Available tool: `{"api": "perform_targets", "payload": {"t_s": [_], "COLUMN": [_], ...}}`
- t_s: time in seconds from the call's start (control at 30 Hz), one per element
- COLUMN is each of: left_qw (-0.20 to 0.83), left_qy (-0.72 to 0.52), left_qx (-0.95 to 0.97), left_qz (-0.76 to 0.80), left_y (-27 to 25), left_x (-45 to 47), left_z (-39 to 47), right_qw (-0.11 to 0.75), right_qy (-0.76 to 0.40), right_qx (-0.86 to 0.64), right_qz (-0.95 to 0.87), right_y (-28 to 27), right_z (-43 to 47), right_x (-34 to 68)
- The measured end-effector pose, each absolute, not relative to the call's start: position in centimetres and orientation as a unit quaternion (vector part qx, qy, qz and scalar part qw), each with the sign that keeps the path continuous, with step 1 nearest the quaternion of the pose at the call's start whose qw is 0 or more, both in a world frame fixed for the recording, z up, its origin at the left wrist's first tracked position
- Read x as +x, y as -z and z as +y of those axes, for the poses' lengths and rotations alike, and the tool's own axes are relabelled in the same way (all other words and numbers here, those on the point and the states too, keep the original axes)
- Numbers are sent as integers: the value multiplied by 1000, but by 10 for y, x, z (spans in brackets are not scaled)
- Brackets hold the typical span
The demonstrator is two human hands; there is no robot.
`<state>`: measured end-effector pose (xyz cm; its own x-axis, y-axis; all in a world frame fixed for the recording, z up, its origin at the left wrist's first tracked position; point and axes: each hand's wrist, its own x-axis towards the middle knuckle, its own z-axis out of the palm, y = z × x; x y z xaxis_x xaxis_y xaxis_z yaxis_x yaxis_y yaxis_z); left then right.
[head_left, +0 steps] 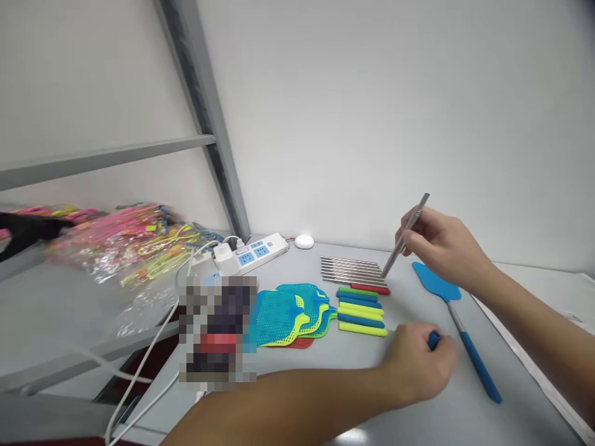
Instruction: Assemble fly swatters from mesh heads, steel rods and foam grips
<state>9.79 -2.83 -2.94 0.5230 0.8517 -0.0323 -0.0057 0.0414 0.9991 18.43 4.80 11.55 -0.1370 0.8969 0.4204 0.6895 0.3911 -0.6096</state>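
Observation:
In my right hand [439,244] is a silver metal rod [400,244], gripped between thumb and fingers and slanting down toward the table. My left hand [418,362] is closed around a blue handle [434,339], of which only the end shows. Several metal rods [351,271] lie side by side behind the hands. A row of green, blue, yellow and red handles [361,320] lies in front of them. Mesh fly swatter heads [283,316] in blue, yellow, green and red are stacked to the left. One whole blue fly swatter [458,322] lies at the right.
A white power strip [258,253] with plugs and cables sits at the back left, near a white round device [304,241]. Plastic bags [130,241] of colourful items lie on a grey shelf. A blurred-out object [220,331] lies on the grey table [297,396].

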Motion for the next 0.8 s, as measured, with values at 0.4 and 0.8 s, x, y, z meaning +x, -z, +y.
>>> {"api": "perform_targets", "payload": {"t_s": [0.4,0.8], "left_qw": [660,647], "left_qy": [-298,-257], "left_qx": [624,659], "left_qz": [294,285], "left_y": [24,23], "left_x": [99,97], "left_z": [-18,-22], "right_qw": [709,720], "right_qy": [-442,-440], "right_qx": [-391,-341], "right_qz": [-386,-414], "right_y": [-73,-76], "right_z": [-21,-45], "right_x": [199,198]}}
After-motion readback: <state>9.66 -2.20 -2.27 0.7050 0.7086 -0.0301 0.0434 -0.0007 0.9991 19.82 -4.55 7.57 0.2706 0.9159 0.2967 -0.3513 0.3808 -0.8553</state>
